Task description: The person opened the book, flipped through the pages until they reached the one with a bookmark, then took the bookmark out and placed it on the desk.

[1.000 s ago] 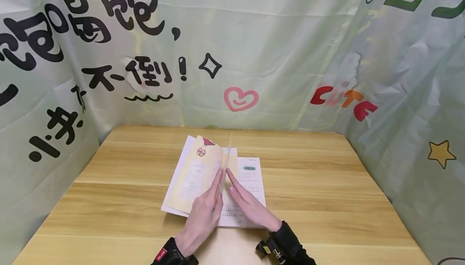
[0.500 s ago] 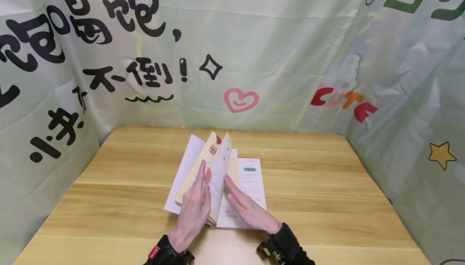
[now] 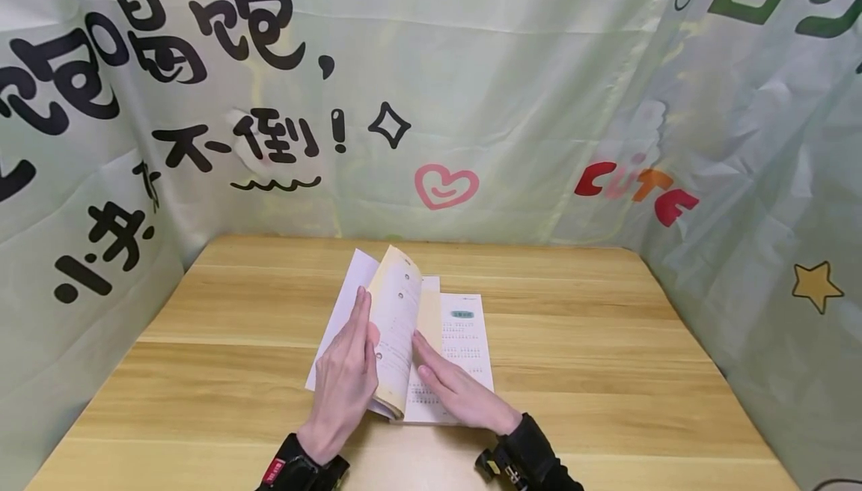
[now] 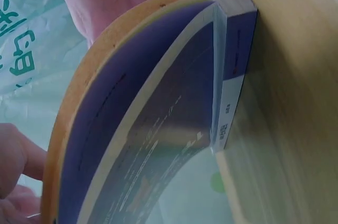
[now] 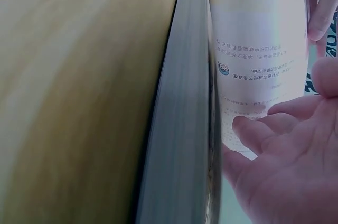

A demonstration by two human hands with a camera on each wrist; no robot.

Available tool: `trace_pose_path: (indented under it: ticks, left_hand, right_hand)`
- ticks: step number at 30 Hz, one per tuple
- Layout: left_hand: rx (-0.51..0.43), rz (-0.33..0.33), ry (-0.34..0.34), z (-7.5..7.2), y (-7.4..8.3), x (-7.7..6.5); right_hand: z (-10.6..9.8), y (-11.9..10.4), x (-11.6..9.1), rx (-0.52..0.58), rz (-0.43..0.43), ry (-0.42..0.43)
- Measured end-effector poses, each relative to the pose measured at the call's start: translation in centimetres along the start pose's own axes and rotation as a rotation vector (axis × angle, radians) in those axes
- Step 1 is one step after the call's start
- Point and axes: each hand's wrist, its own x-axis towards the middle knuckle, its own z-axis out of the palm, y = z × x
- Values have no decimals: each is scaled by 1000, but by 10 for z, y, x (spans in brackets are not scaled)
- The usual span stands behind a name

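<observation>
An open book (image 3: pixel 465 356) with printed pages lies near the middle of the table. My left hand (image 3: pixel 342 379) rests along the raised left-hand pages, its fingers extended and its palm hidden from above. Beside it, a curved sheaf of pages (image 3: pixel 397 326) stands partly upright. My right hand (image 3: pixel 461 390) reaches in from the right, its fingertips at the base of that sheaf. In the right wrist view, the right fingers (image 5: pixel 274 129) lie loosely bent before a printed page (image 5: pixel 259 49). From the left wrist, the bent cover (image 4: pixel 163 97) and the book's spine (image 4: pixel 232 76) show.
A wooden table (image 3: pixel 592 341) carries the book. Behind and beside it hangs a pale green curtain (image 3: pixel 525 102) with printed lettering, a heart and a star. Black wrist straps (image 3: pixel 535 453) with small cameras sit on both wrists.
My left hand has moved left, away from my right hand. The sheaf between the hands has spread and curved, showing a different page. My right hand has stayed nearly in place.
</observation>
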Motion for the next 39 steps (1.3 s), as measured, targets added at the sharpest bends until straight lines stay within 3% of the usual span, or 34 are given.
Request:
trace_pose_path:
  ticks: [3,13,18,30,34,39]
  left_hand:
    - [30,14,-13,0,-1,0]
    - [88,26,-169,0,0,-4]
    - [85,-19,-242,0,1,-7]
    - [-28,-119,-382,7,-1,-15]
    - [-15,-95,-407,10,-2,-18]
    - [36,-19,-416,17,-4,-21]
  right_hand:
    - [0,-1,-1,-3,3,-8]
    - [1,0,-2,-40,16,-27]
    - [1,0,-2,-61,22,-35]
    - [2,-2,-3,-127,37,-69]
    - [3,0,-2,-151,21,-80]
    - [3,1,-3,-177,-24,-93]
